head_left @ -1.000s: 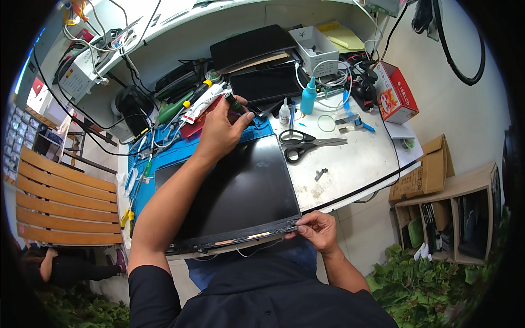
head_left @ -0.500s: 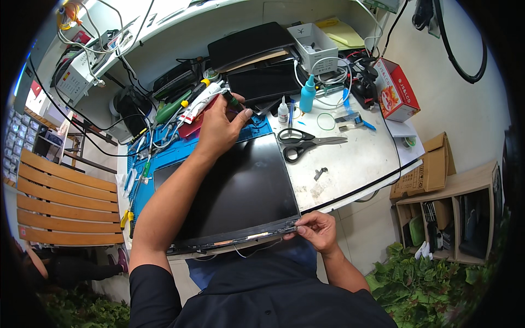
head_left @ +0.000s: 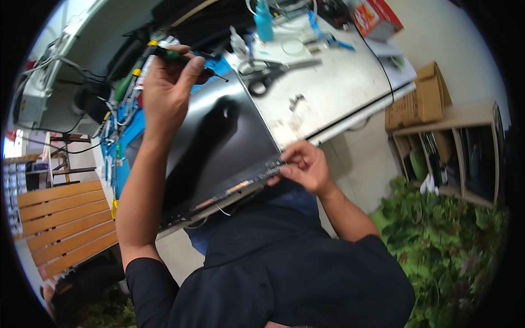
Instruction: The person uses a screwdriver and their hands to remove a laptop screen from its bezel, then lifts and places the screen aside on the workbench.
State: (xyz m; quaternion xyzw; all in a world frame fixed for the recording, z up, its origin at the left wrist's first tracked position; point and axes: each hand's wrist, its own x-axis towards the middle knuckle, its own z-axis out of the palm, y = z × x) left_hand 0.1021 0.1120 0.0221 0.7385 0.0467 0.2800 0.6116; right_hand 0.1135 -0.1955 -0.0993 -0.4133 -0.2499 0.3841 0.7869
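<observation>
My left hand point(head_left: 170, 90) is closed around a green-and-black screwdriver point(head_left: 176, 57), held over the upper part of a dark screen panel point(head_left: 219, 145); its thin shaft points right. My right hand point(head_left: 303, 167) pinches the panel's lower right corner, at a narrow edge strip point(head_left: 238, 188) with copper-coloured patches. A thin white wire hangs below that edge. Black scissors point(head_left: 258, 82) lie just right of the panel, near a small white bottle point(head_left: 238, 44) and a teal bottle point(head_left: 264, 24). The picture is slightly blurred.
A blue mat point(head_left: 120, 158) with tools borders the white worktop point(head_left: 322, 101). A red box point(head_left: 372, 19) stands at the back. Cardboard point(head_left: 421, 95), a wooden shelf point(head_left: 454, 128) and leafy plants point(head_left: 448, 246) are right; a slatted bench point(head_left: 65, 224) and another person point(head_left: 87, 276) are lower left.
The camera has turned, so the bench scene sits higher and tilted. My left hand and screwdriver have moved slightly relative to the panel; my right hand still grips the corner.
</observation>
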